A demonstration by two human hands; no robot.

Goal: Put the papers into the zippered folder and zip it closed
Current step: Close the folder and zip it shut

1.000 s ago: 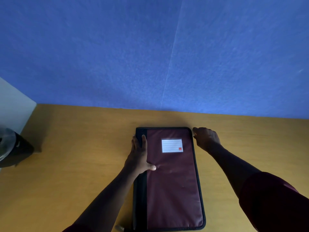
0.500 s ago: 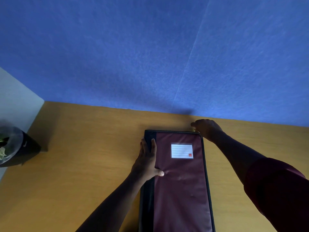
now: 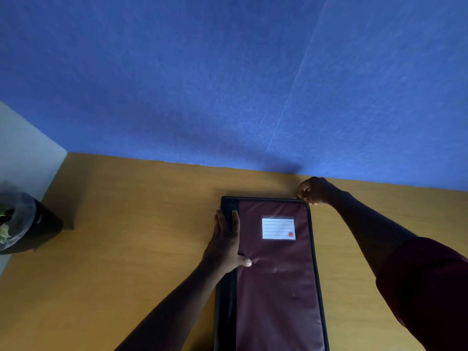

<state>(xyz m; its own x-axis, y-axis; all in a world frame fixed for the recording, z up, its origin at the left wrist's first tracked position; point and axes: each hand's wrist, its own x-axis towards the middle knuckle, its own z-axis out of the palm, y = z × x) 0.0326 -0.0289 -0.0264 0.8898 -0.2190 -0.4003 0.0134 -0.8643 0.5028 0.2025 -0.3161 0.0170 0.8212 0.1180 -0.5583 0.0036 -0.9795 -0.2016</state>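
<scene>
A maroon zippered folder [image 3: 276,287] with a black spine and a white label lies closed and flat on the wooden table [image 3: 126,236]. My left hand [image 3: 226,245] presses flat on its spine side, thumb on the maroon cover. At the folder's far right corner my right hand [image 3: 314,190] pinches a small metal zipper pull. No papers are visible; the folder's inside is hidden.
A blue wall [image 3: 228,84] rises right behind the table's far edge. A dark pot with a plant [image 3: 22,226] stands at the left edge. A pale wall [image 3: 22,153] is at the far left.
My right hand has moved up the folder's right edge to its far right corner. My left hand has stayed pressed on the spine. The view has shifted, so the folder sits lower right.
</scene>
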